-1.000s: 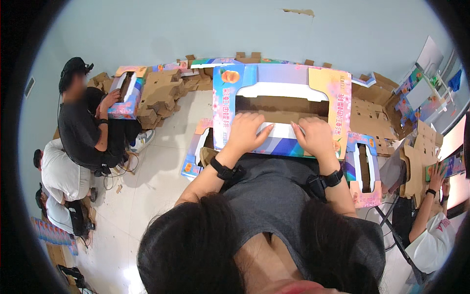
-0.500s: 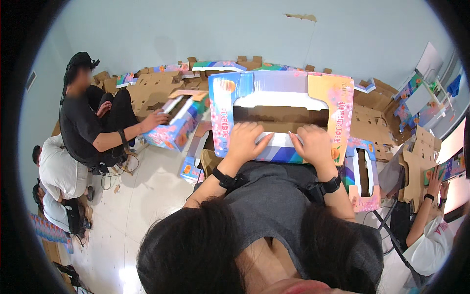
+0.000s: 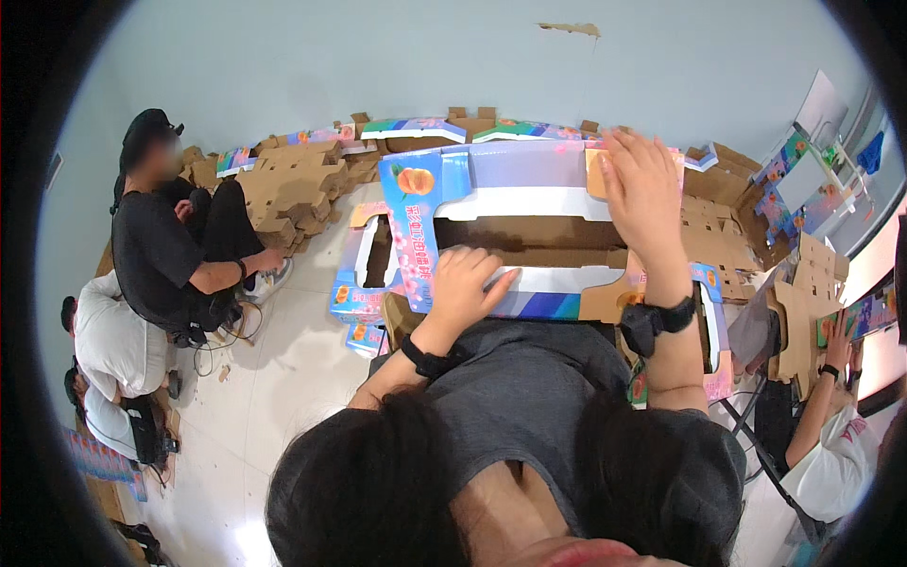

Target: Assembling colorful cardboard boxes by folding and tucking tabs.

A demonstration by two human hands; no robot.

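Note:
In front of my lap sits a printed cardboard box (image 3: pixel 529 157), blue, purple and pink with peach pictures and a long cut-out window in its top. White inner flaps (image 3: pixel 557 278) edge that window, and brown cardboard shows inside. My left hand (image 3: pixel 469 287) is at the near left corner of the window, its fingers curled over the edge and the thumb lying along the white flap. Stretched out over the far right corner, my right hand (image 3: pixel 642 194) lies on the top panel with fingers extended. Its palm hides part of that corner.
Similar boxes stand at left (image 3: pixel 358 300) and right (image 3: pixel 710 376) of mine. Stacked brown cardboard (image 3: pixel 293 180) lines the wall. A person in black (image 3: pixel 161 236) sits at left; others sit farther back. At right, another person's arm (image 3: pixel 820 402) reaches toward cardboard.
My right hand has moved from the near edge to the box's far right corner. The box has shifted slightly left. The person in black has let go of a box, now standing beside mine.

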